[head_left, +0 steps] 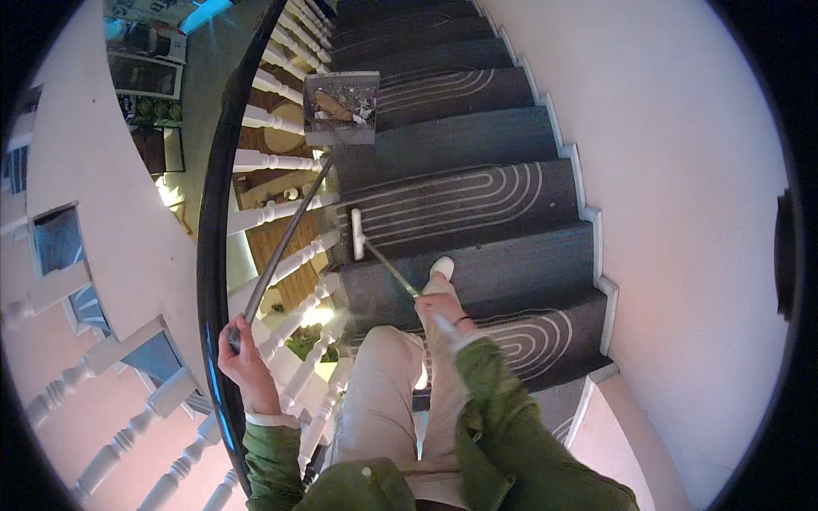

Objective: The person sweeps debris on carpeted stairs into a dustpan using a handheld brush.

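My left hand [246, 364] is closed around the upper end of a long dark pole [285, 243]. This pole runs up to a grey dustpan [341, 137] beside the white balusters. Inside the pan lie grey dust, small scraps and a brown piece [333, 107] that may be a dry leaf. Closed on the thin handle of a small broom, my right hand [438, 309] is in front of my knees. The broom's narrow white head [357, 234] is at the left side of a stair tread; whether it touches the carpet, I cannot tell.
Dark carpeted stairs [477, 132] with pale looped lines rise ahead. A black handrail [213, 213] with white balusters [281, 217] curves along the left, with a lit lower room beyond. A pale wall [682, 213] with white stepped skirting borders the right. My white shoe [442, 269] rests on a step.
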Demonstrator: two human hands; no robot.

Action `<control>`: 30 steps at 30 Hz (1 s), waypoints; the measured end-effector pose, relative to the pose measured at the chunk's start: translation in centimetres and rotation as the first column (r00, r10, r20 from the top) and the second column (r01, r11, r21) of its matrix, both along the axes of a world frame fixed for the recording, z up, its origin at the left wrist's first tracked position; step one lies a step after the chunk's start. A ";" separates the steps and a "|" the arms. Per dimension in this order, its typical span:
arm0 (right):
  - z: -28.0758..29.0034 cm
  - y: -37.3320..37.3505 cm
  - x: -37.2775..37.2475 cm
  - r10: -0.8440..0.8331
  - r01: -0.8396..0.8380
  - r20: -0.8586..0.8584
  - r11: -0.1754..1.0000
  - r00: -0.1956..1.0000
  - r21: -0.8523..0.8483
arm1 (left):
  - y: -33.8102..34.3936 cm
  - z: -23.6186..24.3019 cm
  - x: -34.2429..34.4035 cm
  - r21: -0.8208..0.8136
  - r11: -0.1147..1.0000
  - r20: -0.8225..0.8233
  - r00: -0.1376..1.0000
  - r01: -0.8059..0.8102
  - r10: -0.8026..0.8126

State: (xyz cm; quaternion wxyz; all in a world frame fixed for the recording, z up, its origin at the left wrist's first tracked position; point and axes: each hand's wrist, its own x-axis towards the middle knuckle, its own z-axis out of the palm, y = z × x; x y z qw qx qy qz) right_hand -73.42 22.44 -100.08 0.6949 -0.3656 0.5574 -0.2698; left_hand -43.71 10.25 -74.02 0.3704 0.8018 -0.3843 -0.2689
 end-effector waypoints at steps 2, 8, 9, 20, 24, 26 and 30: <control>2.7 0.4 -6.3 -0.272 0.242 0.048 0.911 0.961 0.333 | -0.7 0.9 1.0 0.004 0.999 0.016 0.999 -0.040 0.040; 9.7 2.5 -16.7 -0.201 0.380 -0.518 0.886 0.831 0.265 | -1.8 1.6 1.7 0.007 1.000 0.090 0.996 -0.013 0.012; 9.4 4.7 -14.7 -0.137 0.253 -0.620 0.962 0.773 0.102 | -2.2 1.2 1.2 -0.027 1.000 0.078 0.997 0.013 -0.011; 2.2 0.5 -7.3 -0.269 0.365 -0.254 0.775 0.929 0.516 | -7.1 -0.3 -2.9 0.061 0.937 0.230 0.909 0.344 -0.348; 6.2 0.9 -17.4 -0.477 0.368 -0.014 0.660 0.879 0.655 | -9.7 0.0 -2.6 0.143 0.829 0.233 0.796 0.540 -0.559; 11.3 -0.2 -21.7 -0.437 0.434 -0.177 0.603 0.882 0.669 | -10.2 -0.7 -1.6 0.286 0.738 0.198 0.716 0.611 -0.669; 15.2 3.2 -24.3 -0.493 0.583 -0.318 0.612 0.810 0.535 | -11.7 -5.2 -4.7 0.364 0.529 0.219 0.482 0.766 -0.848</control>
